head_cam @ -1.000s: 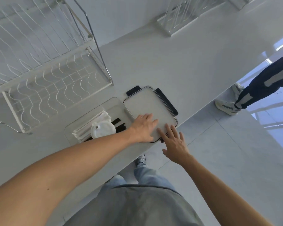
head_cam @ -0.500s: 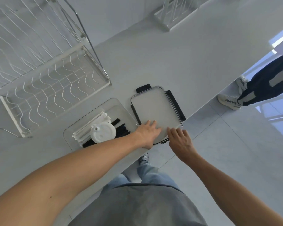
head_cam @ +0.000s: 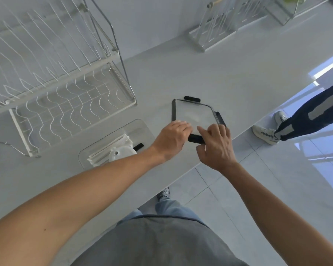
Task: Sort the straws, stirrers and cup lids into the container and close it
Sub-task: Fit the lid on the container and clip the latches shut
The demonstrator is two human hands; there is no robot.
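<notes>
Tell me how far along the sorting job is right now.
Done: white straws, a cup lid and black stirrers lie in the clear container. In hand: the left hand and right hand grip the near edge of the container lid, which sits on the counter beside the container. Left: set the lid on and shut its black clips.

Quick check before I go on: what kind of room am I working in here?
Probably a kitchen or a mock-up of one: a long white counter carries a wire dish rack and a smaller rack by the wall, above a tiled floor.
</notes>
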